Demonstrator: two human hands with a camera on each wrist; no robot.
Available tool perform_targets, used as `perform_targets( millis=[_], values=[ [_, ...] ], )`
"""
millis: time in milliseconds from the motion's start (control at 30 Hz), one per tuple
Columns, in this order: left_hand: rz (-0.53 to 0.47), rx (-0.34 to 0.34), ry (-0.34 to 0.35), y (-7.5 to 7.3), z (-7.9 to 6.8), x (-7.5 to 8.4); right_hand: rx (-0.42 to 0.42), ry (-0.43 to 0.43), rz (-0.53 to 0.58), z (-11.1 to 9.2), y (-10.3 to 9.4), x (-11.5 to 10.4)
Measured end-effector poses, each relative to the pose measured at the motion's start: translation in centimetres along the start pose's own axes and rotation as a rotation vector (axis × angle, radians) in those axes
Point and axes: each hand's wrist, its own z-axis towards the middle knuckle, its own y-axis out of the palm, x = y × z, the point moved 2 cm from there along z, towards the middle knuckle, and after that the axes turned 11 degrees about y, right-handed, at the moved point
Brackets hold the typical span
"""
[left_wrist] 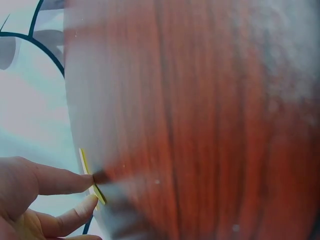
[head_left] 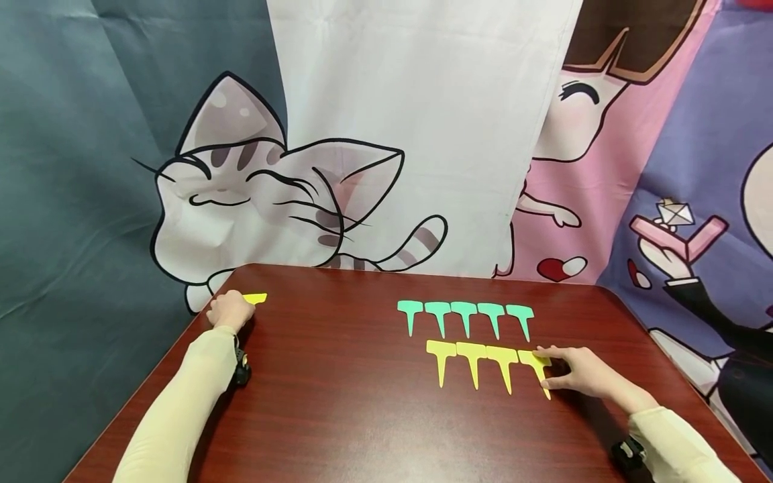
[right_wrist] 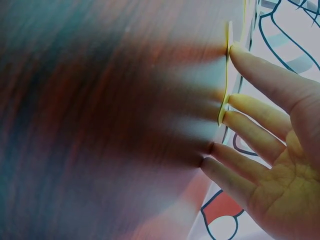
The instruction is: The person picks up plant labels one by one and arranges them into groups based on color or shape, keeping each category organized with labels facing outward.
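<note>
At the far left of the table, my left hand (head_left: 231, 311) pinches a yellow T-shaped plant label (head_left: 256, 298); in the left wrist view, thumb and a finger meet on its thin edge (left_wrist: 84, 159). My right hand (head_left: 584, 371) rests at the right end of a row, its extended fingers touching the last yellow T-shaped plant label (head_left: 533, 359). That label lies flat, its stem toward me. Several matching yellow labels (head_left: 472, 351) continue the row leftward, heads side by side. Behind them lies a row of several green T-shaped labels (head_left: 464, 309).
The dark red-brown wooden table (head_left: 338, 396) has rounded far corners. Right behind it hangs a printed cloth backdrop (head_left: 423, 80) with a cartoon cat and figures. A black wrist device (head_left: 241, 367) is on the left arm, another (head_left: 629, 451) on the right.
</note>
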Motion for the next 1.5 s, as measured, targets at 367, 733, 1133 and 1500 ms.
perform_targets(
  millis=[367,733,1133,1500],
  values=[
    [-0.008,-0.005,0.017,0.0,0.1,0.1,-0.012,0.0,0.009,0.0,-0.1,0.0],
    [0.002,-0.031,0.026,-0.6,-0.1,-0.1,0.013,-0.007,-0.005,0.0,-0.1,0.0],
    [-0.02,-0.053,-0.002,-0.5,0.1,-0.6,-0.01,-0.005,-0.004,0.1,0.0,0.0],
    [-0.035,-0.044,0.053,-0.4,-0.3,-0.7,-0.009,-0.008,-0.008,0.2,0.0,0.0]
  ],
)
